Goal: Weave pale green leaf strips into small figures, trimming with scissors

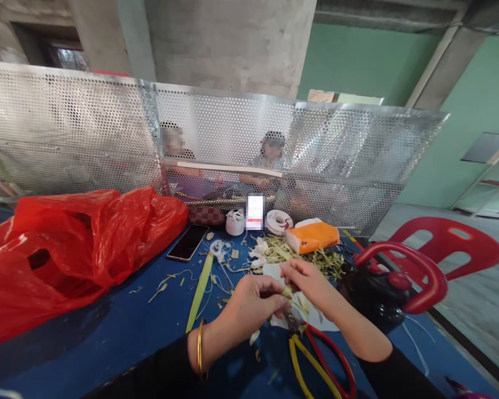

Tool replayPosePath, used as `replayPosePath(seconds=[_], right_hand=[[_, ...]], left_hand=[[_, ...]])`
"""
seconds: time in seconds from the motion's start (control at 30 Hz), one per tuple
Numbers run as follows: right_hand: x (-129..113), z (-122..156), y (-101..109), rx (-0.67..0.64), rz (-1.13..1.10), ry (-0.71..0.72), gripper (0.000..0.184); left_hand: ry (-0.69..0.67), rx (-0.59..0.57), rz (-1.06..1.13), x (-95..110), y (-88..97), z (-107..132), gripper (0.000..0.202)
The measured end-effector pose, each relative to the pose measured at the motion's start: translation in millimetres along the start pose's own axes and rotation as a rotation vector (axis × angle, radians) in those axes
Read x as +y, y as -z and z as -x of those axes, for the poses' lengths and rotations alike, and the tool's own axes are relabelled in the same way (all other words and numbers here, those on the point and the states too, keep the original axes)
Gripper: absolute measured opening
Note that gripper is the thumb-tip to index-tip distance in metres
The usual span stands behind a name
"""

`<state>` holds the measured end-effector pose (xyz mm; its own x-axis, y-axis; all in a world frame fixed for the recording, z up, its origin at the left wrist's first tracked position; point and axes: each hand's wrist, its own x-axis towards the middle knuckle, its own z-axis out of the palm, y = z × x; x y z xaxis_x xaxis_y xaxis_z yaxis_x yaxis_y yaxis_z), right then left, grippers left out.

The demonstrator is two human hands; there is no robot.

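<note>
My left hand point(255, 302), with a gold bangle at the wrist, pinches a small pale green piece of leaf point(288, 291) between thumb and fingers. Close beside it, the fingers of my right hand point(310, 280) are curled together above the piece; what they hold, if anything, is hidden. Below both hands lies a cutting tool with one red and one yellow handle point(305, 366), its jaws partly covered by leaf scraps. White paper point(326, 320) with loose green bits is spread under the hands.
Left is a red plastic bag point(83, 249), then a phone point(189, 242) and a long green leaf strip point(199, 293). Behind stand a white spool point(278, 220), an orange packet point(314, 237) and leaf trimmings point(276, 249). A black kettle-like pot point(372, 291) with red handle stands right. Two people sit behind a perforated metal screen point(224, 124).
</note>
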<state>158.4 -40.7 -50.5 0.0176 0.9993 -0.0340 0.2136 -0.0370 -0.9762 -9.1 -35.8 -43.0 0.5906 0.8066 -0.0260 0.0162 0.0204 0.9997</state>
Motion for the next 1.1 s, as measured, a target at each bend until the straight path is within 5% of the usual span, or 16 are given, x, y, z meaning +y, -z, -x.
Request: replayPosePath(seconds=[0.17,0.33,0.63,0.9,1.1], right_hand=[[-1,4,-1,-0.157,0.01,-0.102,0.054],[-9,12,-4,-0.2,-0.108,-0.101,0.036],[-9,6,-7,0.094,-0.372,0.042,0.027],[-25,17,-7,0.113,-0.524,0.145,0.016],[-37,35,-7,0.179,-0.134,0.471,0.007]], left_hand=[[-0.005,-0.046,-0.041,1,1.3,1,0.012],[-0.028,-0.078,-0.115,-6,3.9,0,0.015],[0.078,-0.09,-0.042,-3,3.8,2,0.014],[0.161,-0.132,0.224,-2,7.9,-1,0.014],[0.167,-0.141,0.4,-1,11.1,0,0.021]])
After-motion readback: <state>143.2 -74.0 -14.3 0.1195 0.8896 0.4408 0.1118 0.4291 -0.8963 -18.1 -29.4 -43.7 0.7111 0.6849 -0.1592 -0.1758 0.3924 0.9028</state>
